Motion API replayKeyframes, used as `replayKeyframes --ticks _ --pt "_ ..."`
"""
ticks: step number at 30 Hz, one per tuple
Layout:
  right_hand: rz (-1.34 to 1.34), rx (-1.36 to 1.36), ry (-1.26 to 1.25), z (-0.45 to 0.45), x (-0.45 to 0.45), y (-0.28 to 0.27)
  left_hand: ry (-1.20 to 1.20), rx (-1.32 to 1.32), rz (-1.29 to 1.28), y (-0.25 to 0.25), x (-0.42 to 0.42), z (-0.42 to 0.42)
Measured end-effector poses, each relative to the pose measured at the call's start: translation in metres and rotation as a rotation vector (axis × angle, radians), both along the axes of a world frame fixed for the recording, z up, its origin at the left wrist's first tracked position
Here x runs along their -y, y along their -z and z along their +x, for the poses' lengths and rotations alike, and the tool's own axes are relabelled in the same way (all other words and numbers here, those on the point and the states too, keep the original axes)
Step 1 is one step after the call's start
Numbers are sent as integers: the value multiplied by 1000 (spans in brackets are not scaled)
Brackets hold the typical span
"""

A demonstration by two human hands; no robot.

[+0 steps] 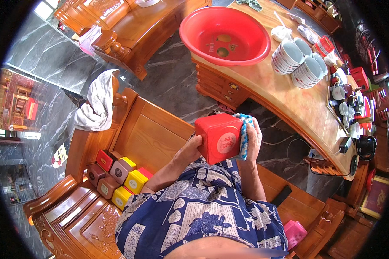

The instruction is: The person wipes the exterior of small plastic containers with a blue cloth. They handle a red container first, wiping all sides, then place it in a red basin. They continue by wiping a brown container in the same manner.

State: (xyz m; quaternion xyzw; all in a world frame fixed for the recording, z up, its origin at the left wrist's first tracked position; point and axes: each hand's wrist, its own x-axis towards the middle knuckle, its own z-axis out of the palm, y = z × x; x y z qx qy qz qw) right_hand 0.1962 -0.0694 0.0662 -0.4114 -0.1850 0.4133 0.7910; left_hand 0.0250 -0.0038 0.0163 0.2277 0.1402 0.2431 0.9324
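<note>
A red square-sided tin or box [218, 138] with a round pale emblem is held up in front of my body. My left hand [194, 147] grips its left side, thumb on the near face. On the right side my right hand [253, 137] presses a blue-and-white knitted cloth [245, 136] against the box. Most fingers of my left hand are hidden behind the box. Left of me on the wooden bench stand several similar boxes: a red one [104, 161], yellow ones [136, 182] and brown ones [108, 186].
A large red plastic basin [225, 35] sits on the stone-topped table [269, 84], beside stacked bowls [288, 56]. Teaware and a cable lie farther right. A white towel [99, 103] hangs over the bench arm; a pink basket [294, 233] rests at the bench's right end.
</note>
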Motion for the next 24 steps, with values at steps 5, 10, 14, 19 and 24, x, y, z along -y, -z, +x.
replayKeyframes --ticks 5,10,14,19,24 --pt "38 -17 4 5 4 -4 -59 -73 224 1 -4 9" --pt "-55 102 156 5 7 0 -157 -223 276 -26 -7 12" --pt "-51 151 198 -3 13 9 -208 -62 150 -42 -5 10" --pt "-53 413 251 -21 19 1 -220 -154 525 -40 -4 3" --pt "-64 810 263 -34 23 -27 -200 -203 284 -45 -1 5"
